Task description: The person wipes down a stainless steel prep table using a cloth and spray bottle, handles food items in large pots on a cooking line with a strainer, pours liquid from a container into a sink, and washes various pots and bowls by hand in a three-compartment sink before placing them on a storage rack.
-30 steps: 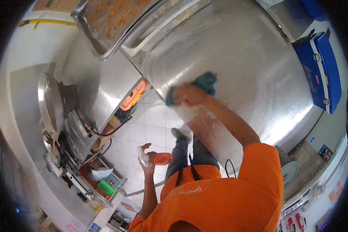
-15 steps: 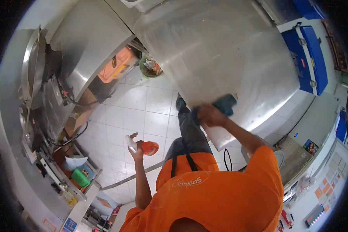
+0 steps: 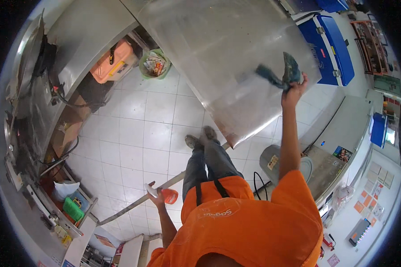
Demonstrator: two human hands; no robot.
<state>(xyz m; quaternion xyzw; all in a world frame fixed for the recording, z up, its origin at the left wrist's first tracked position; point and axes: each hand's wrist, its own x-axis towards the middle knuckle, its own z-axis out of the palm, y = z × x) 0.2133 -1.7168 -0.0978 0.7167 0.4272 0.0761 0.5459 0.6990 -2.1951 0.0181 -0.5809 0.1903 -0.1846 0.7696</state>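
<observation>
My right hand [image 3: 293, 93] grips a dark green cloth [image 3: 291, 67] over the right part of a stainless steel table [image 3: 223, 53]. One end of the cloth stands up, while another trails to the left over the metal; a finger sticks out beside it. Low on the left, away from the table, my left hand [image 3: 157, 199] is closed around a spray bottle [image 3: 169, 196] with a white head and a red-orange body. The bottle is tilted, and the hand partly hides it.
A blue cooler box [image 3: 329, 51] stands past the table's right edge. On the floor left of the table are a green-lined waste bin [image 3: 145, 71] and an orange-lidded tub [image 3: 110, 66]. A grey bucket [image 3: 269, 159] sits near my right side, beside a black cable [image 3: 259, 180].
My right hand has swung up and to the right with the cloth, and my arm is straighter. I have stepped back from the table; the spray bottle stays in my left hand.
</observation>
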